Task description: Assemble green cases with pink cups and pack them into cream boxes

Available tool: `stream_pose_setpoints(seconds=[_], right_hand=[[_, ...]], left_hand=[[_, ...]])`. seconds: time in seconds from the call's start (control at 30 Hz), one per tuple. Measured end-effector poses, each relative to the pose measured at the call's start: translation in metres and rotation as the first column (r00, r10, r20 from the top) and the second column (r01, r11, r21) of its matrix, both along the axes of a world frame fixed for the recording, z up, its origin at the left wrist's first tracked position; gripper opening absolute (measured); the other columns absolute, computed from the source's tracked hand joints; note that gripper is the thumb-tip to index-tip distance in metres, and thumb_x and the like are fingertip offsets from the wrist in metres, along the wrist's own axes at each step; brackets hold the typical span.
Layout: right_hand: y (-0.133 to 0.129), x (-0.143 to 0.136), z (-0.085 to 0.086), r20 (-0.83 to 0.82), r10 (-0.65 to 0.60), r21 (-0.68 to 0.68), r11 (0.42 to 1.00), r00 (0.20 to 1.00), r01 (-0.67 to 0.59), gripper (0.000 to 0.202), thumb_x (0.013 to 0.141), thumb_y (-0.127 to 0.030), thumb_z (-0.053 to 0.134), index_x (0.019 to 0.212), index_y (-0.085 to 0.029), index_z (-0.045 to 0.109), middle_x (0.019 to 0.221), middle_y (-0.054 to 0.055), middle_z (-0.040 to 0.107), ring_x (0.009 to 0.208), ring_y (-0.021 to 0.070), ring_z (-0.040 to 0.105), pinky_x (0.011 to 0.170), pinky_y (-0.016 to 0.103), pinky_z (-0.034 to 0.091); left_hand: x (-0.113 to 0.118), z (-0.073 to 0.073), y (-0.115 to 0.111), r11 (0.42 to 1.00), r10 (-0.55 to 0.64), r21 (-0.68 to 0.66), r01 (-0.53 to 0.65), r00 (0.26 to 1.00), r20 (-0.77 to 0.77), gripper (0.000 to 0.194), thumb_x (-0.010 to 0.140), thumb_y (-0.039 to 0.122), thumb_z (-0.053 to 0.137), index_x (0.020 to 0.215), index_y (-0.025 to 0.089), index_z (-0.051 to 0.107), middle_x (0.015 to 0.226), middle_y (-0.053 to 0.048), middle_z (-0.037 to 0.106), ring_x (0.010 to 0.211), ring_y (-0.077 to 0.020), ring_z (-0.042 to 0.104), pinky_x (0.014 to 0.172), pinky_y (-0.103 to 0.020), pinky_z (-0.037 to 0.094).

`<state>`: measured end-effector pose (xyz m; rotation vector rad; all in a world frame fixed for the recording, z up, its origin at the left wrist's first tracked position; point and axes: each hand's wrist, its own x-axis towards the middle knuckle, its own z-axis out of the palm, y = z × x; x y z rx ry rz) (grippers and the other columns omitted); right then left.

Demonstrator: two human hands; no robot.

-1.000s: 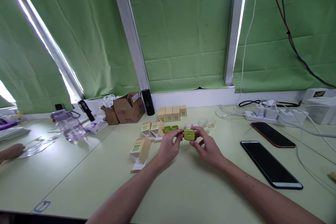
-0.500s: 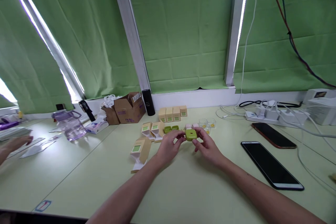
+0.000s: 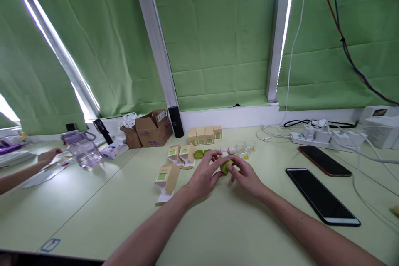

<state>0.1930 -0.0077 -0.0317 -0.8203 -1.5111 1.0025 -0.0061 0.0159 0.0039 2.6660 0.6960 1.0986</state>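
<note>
A small green case (image 3: 225,167) with rounded corners is held above the table between my two hands, tilted and partly covered by fingers. My left hand (image 3: 204,175) grips it from the left, fingers curled over its top. From the right, my right hand (image 3: 247,175) pinches its other side with thumb and fingers. Just behind my left hand lies an open green case half (image 3: 198,154); another beside it is partly hidden. Small pinkish-white cylinders (image 3: 231,150) and clear round cups with yellow centres (image 3: 246,156) sit behind my right hand.
Open beige cartons (image 3: 167,176) lie left of my hands; several closed beige boxes (image 3: 205,135) stand behind. Two phones (image 3: 322,195) and a power strip (image 3: 330,141) are on the right. Leftward are a cardboard box (image 3: 154,131), a water jug (image 3: 81,149) and another person's hand (image 3: 50,156).
The green case has turned from showing its flat top to a tilted position. My left hand has shifted right and over it. The other person's hand has moved right and away.
</note>
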Motion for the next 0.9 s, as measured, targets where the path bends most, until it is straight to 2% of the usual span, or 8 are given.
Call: stream_pose_setpoints(seconds=[0.1,0.17,0.23,0.37,0.5,0.67,0.8,0.9], right_hand=[[0.001,0.003,-0.002,0.07,-0.038,0.019,0.999,0.997,0.037,0.043,0.101,-0.057,0.05,0.124,-0.023,0.062,0.109,0.008,0.067,0.094,0.0214,0.064,0.066,0.032,0.056],[0.0,0.006,-0.003,0.209,-0.126,0.088,0.99,0.97,0.11,0.038,0.104,-0.05,0.046,0.126,-0.023,0.061,0.109,0.008,0.068,0.097,0.0227,0.065,0.072,0.034,0.056],[-0.002,0.008,-0.003,0.408,-0.225,0.232,0.963,0.885,0.138,0.03,0.104,-0.038,0.047,0.123,-0.023,0.063,0.111,0.009,0.069,0.103,0.0247,0.063,0.081,0.039,0.054],[-0.001,0.005,-0.006,0.661,-0.342,0.444,0.896,0.668,0.019,0.025,0.099,-0.02,0.049,0.118,-0.021,0.065,0.115,0.01,0.069,0.111,0.0268,0.059,0.096,0.045,0.05],[0.002,-0.002,-0.009,0.743,-0.413,0.486,0.874,0.527,0.0,0.031,0.098,-0.019,0.051,0.126,-0.02,0.063,0.131,0.013,0.064,0.122,0.0294,0.052,0.104,0.047,0.046],[0.004,-0.008,-0.003,0.811,-0.447,0.493,0.869,0.377,-0.031,0.037,0.101,-0.028,0.05,0.135,-0.019,0.06,0.152,0.012,0.054,0.134,0.0346,0.042,0.11,0.051,0.037],[0.012,-0.012,0.003,0.851,-0.433,0.482,0.869,0.298,-0.112,0.041,0.104,-0.036,0.045,0.14,-0.019,0.057,0.155,0.012,0.051,0.134,0.0353,0.042,0.112,0.053,0.033],[0.02,-0.016,0.005,0.863,-0.424,0.471,0.872,0.275,-0.131,0.036,0.104,-0.035,0.046,0.133,-0.019,0.061,0.149,0.013,0.056,0.13,0.0338,0.046,0.11,0.052,0.033]], left_hand=[[0.002,-0.001,0.003,0.995,0.0,-0.097,0.013,0.992,0.128,0.047,0.092,0.011,0.062,0.136,0.03,0.059,0.134,-0.011,0.056,0.125,-0.0259,0.056,0.106,-0.044,0.051],[0.004,-0.002,0.008,0.979,0.052,-0.205,0.002,0.964,0.261,0.045,0.09,0.014,0.067,0.132,0.027,0.061,0.129,-0.01,0.06,0.117,-0.0244,0.059,0.101,-0.041,0.053],[0.004,-0.004,0.015,0.939,0.123,-0.343,0.023,0.909,0.399,0.044,0.087,0.017,0.07,0.129,0.025,0.061,0.128,-0.01,0.062,0.11,-0.0225,0.062,0.096,-0.038,0.054],[-0.001,-0.008,0.031,0.811,0.2,-0.555,0.188,0.801,0.564,0.047,0.083,0.025,0.078,0.126,0.021,0.063,0.123,-0.01,0.068,0.113,-0.0229,0.065,0.098,-0.036,0.054],[-0.007,-0.011,0.039,0.746,0.262,-0.613,0.261,0.731,0.63,0.052,0.075,0.028,0.086,0.123,0.019,0.066,0.125,-0.011,0.071,0.118,-0.0242,0.066,0.106,-0.04,0.052],[-0.008,-0.013,0.042,0.702,0.295,-0.643,0.305,0.698,0.653,0.057,0.07,0.027,0.09,0.122,0.019,0.068,0.127,-0.012,0.072,0.121,-0.0265,0.066,0.108,-0.043,0.051],[-0.007,-0.013,0.041,0.697,0.286,-0.642,0.321,0.696,0.659,0.057,0.067,0.026,0.091,0.12,0.018,0.07,0.127,-0.012,0.072,0.12,-0.0269,0.066,0.107,-0.043,0.052],[-0.008,-0.013,0.042,0.696,0.292,-0.642,0.321,0.69,0.662,0.057,0.067,0.025,0.091,0.12,0.018,0.07,0.127,-0.012,0.072,0.12,-0.0258,0.066,0.105,-0.041,0.052]])
